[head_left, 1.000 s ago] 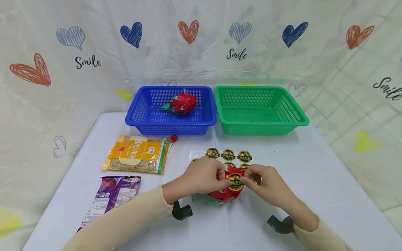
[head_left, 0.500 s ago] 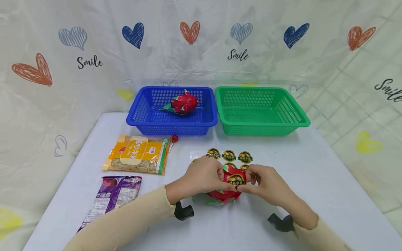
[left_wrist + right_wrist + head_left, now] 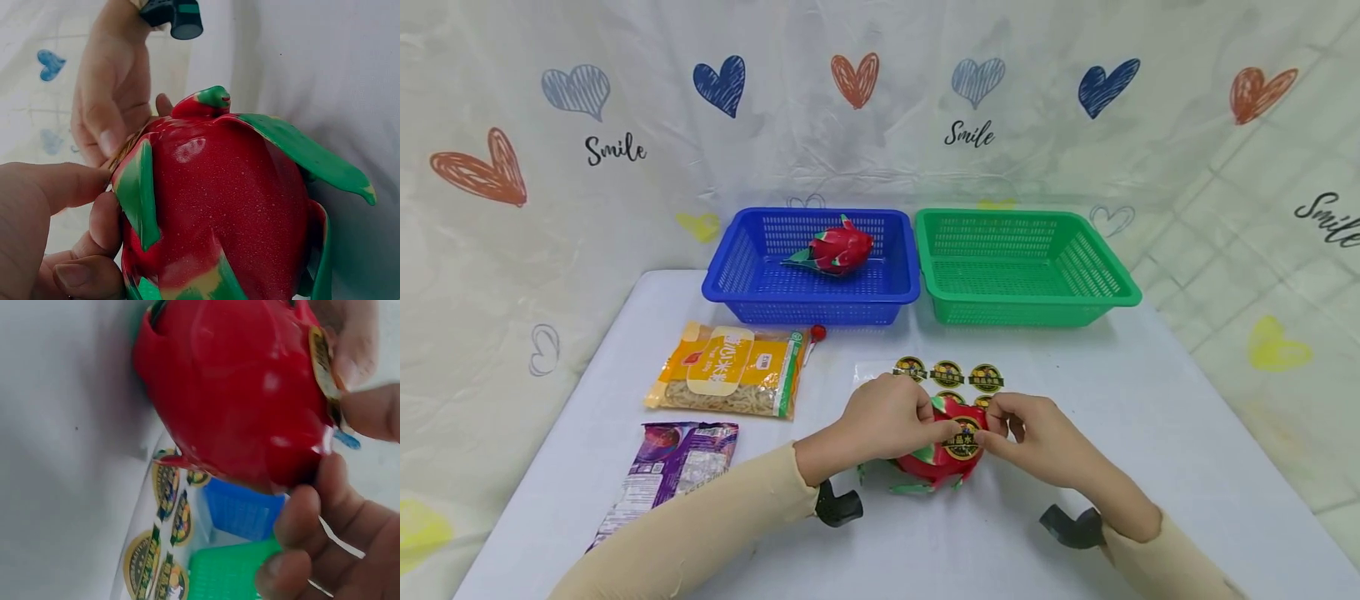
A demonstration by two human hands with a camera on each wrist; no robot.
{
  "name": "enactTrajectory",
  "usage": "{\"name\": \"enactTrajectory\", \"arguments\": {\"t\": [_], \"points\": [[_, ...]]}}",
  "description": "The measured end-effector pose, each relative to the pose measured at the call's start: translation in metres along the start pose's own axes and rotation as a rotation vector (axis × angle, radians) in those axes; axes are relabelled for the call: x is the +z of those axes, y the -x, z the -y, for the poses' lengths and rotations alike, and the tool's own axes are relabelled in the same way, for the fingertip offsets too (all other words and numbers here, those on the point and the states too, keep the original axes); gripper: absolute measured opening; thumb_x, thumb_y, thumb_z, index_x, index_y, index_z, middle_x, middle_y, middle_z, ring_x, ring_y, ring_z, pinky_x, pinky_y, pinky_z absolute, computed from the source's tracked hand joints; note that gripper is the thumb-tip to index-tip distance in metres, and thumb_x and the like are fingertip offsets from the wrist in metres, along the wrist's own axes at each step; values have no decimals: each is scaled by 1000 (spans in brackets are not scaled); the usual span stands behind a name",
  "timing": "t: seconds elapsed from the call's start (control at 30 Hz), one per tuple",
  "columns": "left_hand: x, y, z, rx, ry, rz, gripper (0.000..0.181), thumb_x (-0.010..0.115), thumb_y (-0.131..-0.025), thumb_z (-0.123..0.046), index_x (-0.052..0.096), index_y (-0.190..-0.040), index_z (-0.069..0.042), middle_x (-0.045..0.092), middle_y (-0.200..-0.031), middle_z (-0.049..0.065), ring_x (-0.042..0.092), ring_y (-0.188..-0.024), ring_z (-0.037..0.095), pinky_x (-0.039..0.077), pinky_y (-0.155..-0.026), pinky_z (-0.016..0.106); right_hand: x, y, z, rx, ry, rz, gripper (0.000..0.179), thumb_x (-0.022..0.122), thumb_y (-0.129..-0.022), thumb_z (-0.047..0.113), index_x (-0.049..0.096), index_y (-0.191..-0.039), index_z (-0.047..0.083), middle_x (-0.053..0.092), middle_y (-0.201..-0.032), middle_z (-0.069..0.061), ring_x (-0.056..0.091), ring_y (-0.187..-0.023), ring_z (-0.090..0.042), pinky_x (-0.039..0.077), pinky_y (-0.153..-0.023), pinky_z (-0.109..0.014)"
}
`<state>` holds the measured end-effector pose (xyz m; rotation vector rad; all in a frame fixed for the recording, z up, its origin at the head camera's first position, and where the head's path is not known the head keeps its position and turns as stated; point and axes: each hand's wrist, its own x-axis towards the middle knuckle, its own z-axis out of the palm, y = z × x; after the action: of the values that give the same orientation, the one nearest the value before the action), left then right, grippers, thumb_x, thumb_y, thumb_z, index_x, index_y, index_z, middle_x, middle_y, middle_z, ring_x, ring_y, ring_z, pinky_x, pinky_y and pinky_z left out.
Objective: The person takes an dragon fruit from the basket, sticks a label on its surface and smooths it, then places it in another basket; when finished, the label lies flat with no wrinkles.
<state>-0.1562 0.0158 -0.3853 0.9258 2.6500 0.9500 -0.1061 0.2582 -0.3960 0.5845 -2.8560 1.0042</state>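
Note:
A red dragon fruit with green scales lies on the white table between both hands. On its near face sits a round black-and-gold sticker, seen edge-on in the right wrist view. My left hand holds the fruit's left side, its thumb on the sticker's left part. From the right, my right hand grips the fruit with curled fingers, and its thumb presses the sticker's right edge. In the left wrist view the fruit hides most of the sticker. Behind the fruit is a sheet of similar stickers, partly covered.
A blue basket holding another dragon fruit stands at the back, beside a green basket. To the left lie a yellow noodle bag, a purple packet and a small red ball on a white stick.
Both thumbs came together at the sticker's lower part half a second ago. Now they are apart again, at its left and right sides. The fruit has hardly moved.

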Motion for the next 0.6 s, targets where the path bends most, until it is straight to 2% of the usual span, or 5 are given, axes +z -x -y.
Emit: {"name": "enactTrajectory", "arguments": {"t": [0.2, 0.3, 0.4, 0.5, 0.6], "points": [[2, 0, -1, -13, -3, -10, 64, 73, -94, -51, 47, -42, -24, 33, -39, -14, 35, -41, 3, 15, -40, 19, 8, -5, 4, 103, -3, -24, 43, 73, -98, 34, 47, -68, 18, 37, -60, 12, 37, -56, -2, 29, -50, -20], [3, 0, -1, -13, -21, -14, 62, 73, -94, -51, 49, -43, -25, 35, -40, -15, 39, -44, 3, 17, -40, 19, 10, -5, 6, 133, -15, -18, 45, 72, -99, 34, 44, -68, 16, 34, -58, 11, 35, -53, -3, 27, -50, -21], [3, 0, 0, -6, -33, -17, 61, 72, -95, -50, 48, -45, -25, 35, -41, -15, 40, -44, 2, 17, -40, 19, 9, -4, 5, 123, -27, -18, 41, 70, -100, 30, 47, -70, 16, 36, -60, 10, 35, -55, -2, 28, -50, -21], [2, 0, -1, 2, -34, -21, 60, 71, -96, -49, 47, -46, -24, 35, -41, -14, 39, -43, 3, 17, -40, 19, 8, -1, 0, 79, -57, -16, 36, 72, -99, 27, 48, -73, 19, 38, -63, 11, 37, -58, -2, 31, -51, -21], [2, 1, -1, 7, -41, -26, 56, 70, -97, -47, 51, -49, -25, 38, -42, -15, 43, -44, 2, 22, -40, 20, 9, 2, -7, 25, -96, -11, 33, 74, -97, 24, 49, -77, 20, 41, -67, 11, 39, -61, -1, 34, -51, -21]]}}
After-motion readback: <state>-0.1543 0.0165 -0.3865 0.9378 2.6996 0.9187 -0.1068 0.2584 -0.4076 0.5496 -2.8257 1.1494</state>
